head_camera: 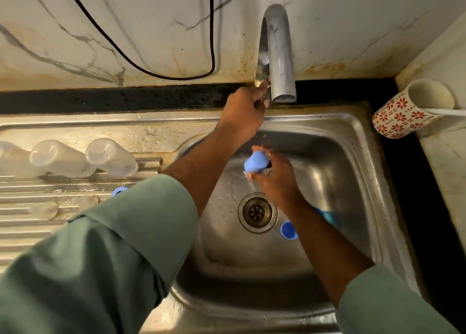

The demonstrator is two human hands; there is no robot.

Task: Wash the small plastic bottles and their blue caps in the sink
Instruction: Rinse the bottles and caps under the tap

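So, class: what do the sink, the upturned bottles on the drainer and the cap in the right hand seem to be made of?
Sink: looks like stainless steel, brushed and shiny, with grey reflections. Bottles: probably thin plastic, cloudy and see-through. Cap, held in the right hand: likely smooth matte plastic, an even light blue.

Half hidden behind the left sleeve [106, 245]: a blue cap [119, 190]. Another cap [327, 215] masked by the right forearm.
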